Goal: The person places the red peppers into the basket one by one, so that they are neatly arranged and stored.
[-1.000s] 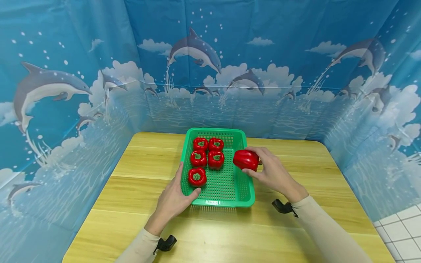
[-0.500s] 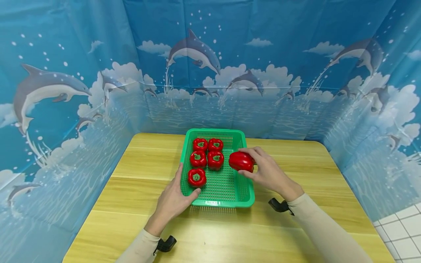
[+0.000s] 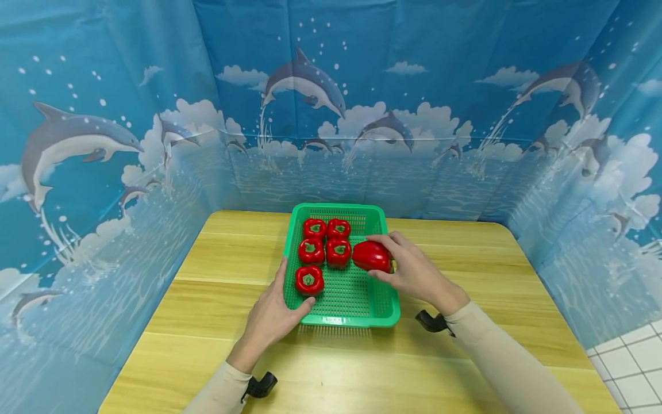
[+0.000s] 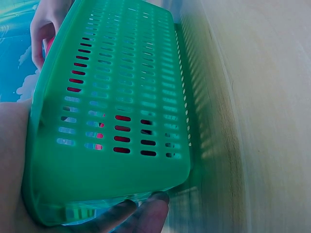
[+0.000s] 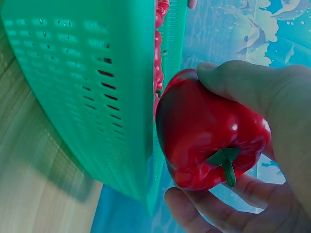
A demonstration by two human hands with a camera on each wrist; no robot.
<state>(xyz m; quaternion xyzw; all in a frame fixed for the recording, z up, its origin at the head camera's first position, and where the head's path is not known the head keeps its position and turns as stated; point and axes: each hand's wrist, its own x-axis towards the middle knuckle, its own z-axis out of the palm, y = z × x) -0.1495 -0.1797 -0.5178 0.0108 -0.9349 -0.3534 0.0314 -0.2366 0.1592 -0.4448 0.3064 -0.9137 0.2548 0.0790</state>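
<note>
A glossy red bell pepper [image 3: 372, 256] lies on its side in my right hand [image 3: 419, 269], thumb and fingers spread around it, above the right part of the green plastic basket [image 3: 391, 287]. Its green stem shows toward the palm in the right wrist view, where the right hand [image 5: 272, 126] grips the bell pepper [image 5: 204, 131] beside the basket wall [image 5: 73, 77]. At the basket's front left corner my left hand [image 3: 274, 313] holds the rim, thumb inside and fingers outside. In the left wrist view, fingertips [image 4: 153, 213] curl around the basket's end wall [image 4: 107, 174].
Several red bell peppers stand stem-up in the basket's left half, with one front pepper [image 3: 309, 280] near my left thumb. The basket stands on a wooden table [image 3: 465, 259]. A dolphin-print curtain [image 3: 331, 161] encloses the table's back and sides.
My right hand has carried the bell pepper leftward, from over the basket's right rim to farther inside it. The left hand stays at the corner, and the basket has not moved visibly.
</note>
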